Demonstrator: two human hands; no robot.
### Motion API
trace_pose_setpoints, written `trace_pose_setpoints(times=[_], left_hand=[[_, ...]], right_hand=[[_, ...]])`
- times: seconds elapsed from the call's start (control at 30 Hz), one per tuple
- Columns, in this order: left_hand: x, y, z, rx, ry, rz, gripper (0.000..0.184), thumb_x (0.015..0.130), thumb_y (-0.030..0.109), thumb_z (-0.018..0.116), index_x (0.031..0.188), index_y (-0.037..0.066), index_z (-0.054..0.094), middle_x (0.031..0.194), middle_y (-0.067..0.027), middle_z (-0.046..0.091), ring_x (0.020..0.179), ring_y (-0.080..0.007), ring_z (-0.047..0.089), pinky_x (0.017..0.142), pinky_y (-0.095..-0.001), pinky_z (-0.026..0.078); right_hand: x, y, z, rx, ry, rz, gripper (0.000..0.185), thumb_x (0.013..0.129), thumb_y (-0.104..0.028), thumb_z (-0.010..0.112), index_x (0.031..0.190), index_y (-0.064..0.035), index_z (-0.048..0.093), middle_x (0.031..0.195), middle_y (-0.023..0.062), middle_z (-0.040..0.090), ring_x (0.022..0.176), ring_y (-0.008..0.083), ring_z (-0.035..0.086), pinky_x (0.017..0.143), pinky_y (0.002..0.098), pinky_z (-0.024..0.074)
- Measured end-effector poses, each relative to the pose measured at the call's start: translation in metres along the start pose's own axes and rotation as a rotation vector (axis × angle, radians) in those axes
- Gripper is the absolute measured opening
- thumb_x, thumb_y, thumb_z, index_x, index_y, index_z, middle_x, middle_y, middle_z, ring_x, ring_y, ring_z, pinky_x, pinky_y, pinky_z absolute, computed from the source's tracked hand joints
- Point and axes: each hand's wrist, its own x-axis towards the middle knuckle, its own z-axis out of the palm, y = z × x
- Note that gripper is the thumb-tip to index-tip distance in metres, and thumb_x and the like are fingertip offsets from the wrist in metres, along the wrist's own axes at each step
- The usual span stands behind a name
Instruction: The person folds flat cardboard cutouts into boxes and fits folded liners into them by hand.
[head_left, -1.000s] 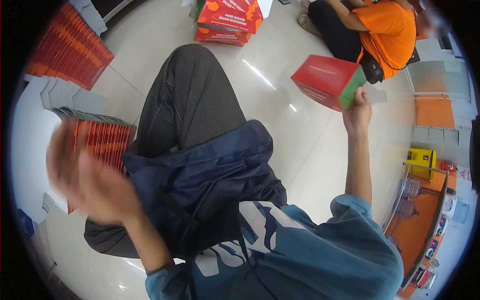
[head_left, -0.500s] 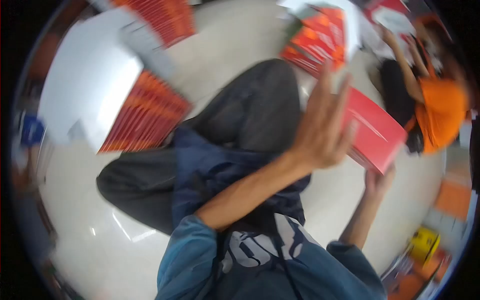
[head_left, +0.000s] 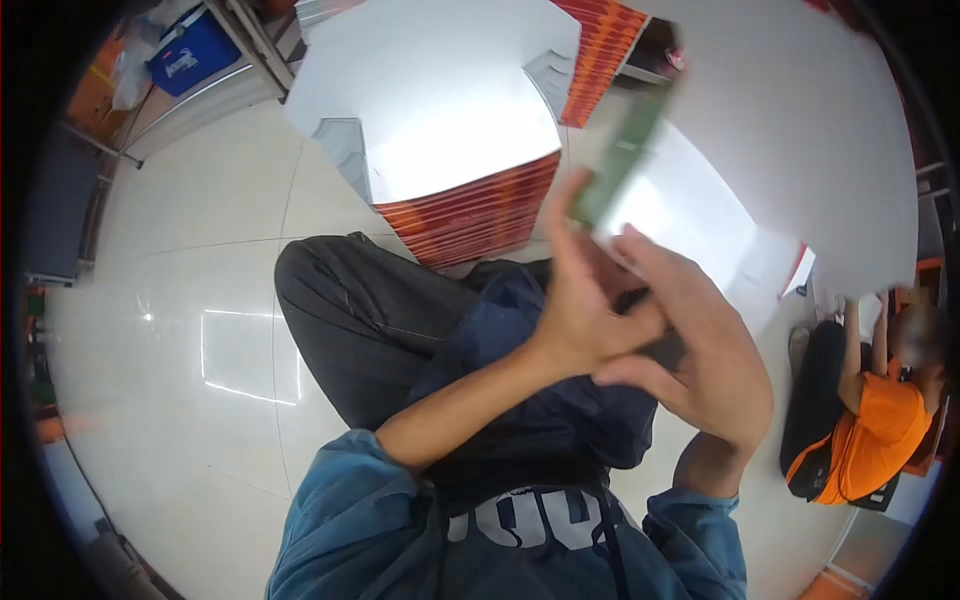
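Observation:
My left hand point(head_left: 590, 315) is raised over my lap, its fingers stretched upward and its thumb pointing toward my other hand. Its fingertips meet the lower end of a blurred green strip point(head_left: 625, 160). Beside that strip spreads a white card sheet point(head_left: 700, 190); whether the two are one piece I cannot tell. My right hand point(head_left: 715, 350) overlaps the sheet's lower part, thumb and forefinger apart with dark trousers showing between them. Neither hand shows a clear grip. Left of them stands a stack of flat red-orange cards point(head_left: 475, 215), topped by a white sheet point(head_left: 450, 110).
Behind the stack is another pile of red-orange cards point(head_left: 600, 50). A person in an orange shirt point(head_left: 870, 440) sits on the floor at the right. A blue box point(head_left: 195, 50) stands on a rack at upper left. Pale tiles point(head_left: 180, 260) cover the floor.
The red box that was between my hands is no longer seen there. My hands have come closer together, and the view has turned left, bringing the card stack toward the middle.

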Motion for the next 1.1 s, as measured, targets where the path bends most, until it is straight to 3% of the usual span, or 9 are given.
trace_pose_setpoints(times=[0.1,0.2,0.3,0.33,0.4,0.5,0.6,0.8,1.1], left_hand=[[0.013,0.047,-0.034,-0.009,0.165,0.121,0.104,0.078,0.000,0.072,0.151,0.012,-0.001,0.140,-0.0168,0.033,0.123,-0.0272,0.046,0.102,-0.0443,0.044],[0.024,0.085,-0.056,0.030,0.103,0.165,0.093,0.083,0.004,0.072,0.151,0.009,0.009,0.144,-0.0191,0.033,0.129,-0.0310,0.045,0.107,-0.0470,0.039],[0.023,0.118,-0.102,1.239,0.019,0.325,0.075,0.085,0.013,0.072,0.145,0.002,0.029,0.140,-0.0212,0.042,0.126,-0.0354,0.048,0.106,-0.0463,0.038],[0.021,0.121,-0.115,1.394,0.052,0.349,0.069,0.086,0.013,0.070,0.142,0.000,0.033,0.137,-0.0214,0.045,0.127,-0.0342,0.047,0.107,-0.0451,0.036],[0.015,0.114,-0.142,1.701,0.124,0.392,0.056,0.088,0.014,0.067,0.135,-0.003,0.043,0.131,-0.0218,0.051,0.130,-0.0318,0.045,0.110,-0.0427,0.032],[-0.003,0.101,-0.170,1.411,0.373,0.290,0.053,0.090,0.018,0.064,0.134,-0.005,0.044,0.137,-0.0227,0.045,0.126,-0.0403,0.044,0.108,-0.0442,0.032],[-0.016,0.093,-0.192,1.280,0.385,0.117,0.046,0.093,0.019,0.059,0.130,-0.005,0.047,0.137,-0.0236,0.045,0.129,-0.0399,0.041,0.108,-0.0433,0.032],[-0.003,0.095,-0.177,1.176,0.444,0.200,0.039,0.089,0.011,0.056,0.125,-0.002,0.051,0.135,-0.0218,0.047,0.128,-0.0361,0.045,0.108,-0.0416,0.034],[0.002,0.101,-0.165,1.202,0.459,0.246,0.032,0.083,0.001,0.056,0.115,-0.001,0.061,0.126,-0.0175,0.056,0.122,-0.0304,0.052,0.105,-0.0385,0.038]], right_hand=[[0.035,-0.015,0.006,-0.216,-0.006,0.039,0.045,0.081,-0.004,0.068,0.125,-0.0062,0.061,0.113,0.0173,0.066,0.107,0.0360,0.062,0.088,0.0405,0.0504],[0.062,0.010,0.002,-0.407,0.163,-0.227,0.030,0.081,0.001,0.064,0.110,-0.0031,0.066,0.101,0.0151,0.070,0.095,0.0332,0.068,0.079,0.0390,0.0529],[0.113,0.011,-0.011,-0.310,0.475,-0.313,0.026,0.079,0.005,0.061,0.103,-0.0019,0.067,0.093,0.0143,0.071,0.084,0.0321,0.070,0.073,0.0360,0.0545],[0.127,0.002,-0.016,-0.269,0.411,-0.336,0.023,0.088,0.009,0.056,0.109,0.0021,0.064,0.090,0.0151,0.072,0.081,0.0208,0.071,0.074,0.0312,0.0545],[0.148,0.005,-0.007,-0.113,0.367,-0.503,0.026,0.085,0.010,0.057,0.108,0.0006,0.065,0.092,0.0154,0.072,0.083,0.0229,0.071,0.073,0.0308,0.0545],[0.155,0.003,0.036,-0.272,0.233,-0.633,0.029,0.072,0.004,0.061,0.099,-0.0060,0.066,0.088,0.0097,0.069,0.082,0.0305,0.066,0.072,0.0431,0.0513],[0.156,0.025,0.065,-0.401,-0.033,-0.513,0.025,0.074,0.001,0.060,0.097,-0.0062,0.063,0.084,0.0120,0.066,0.082,0.0330,0.065,0.070,0.0459,0.0497],[0.142,0.041,0.059,-0.418,-0.183,-0.239,0.016,0.080,-0.002,0.054,0.096,-0.0050,0.057,0.082,0.0154,0.065,0.082,0.0377,0.064,0.069,0.0493,0.0486],[0.144,0.029,0.050,-0.503,-0.273,-0.201,0.012,0.082,-0.002,0.054,0.094,-0.0029,0.053,0.079,0.0168,0.064,0.081,0.0393,0.063,0.068,0.0506,0.0476]])
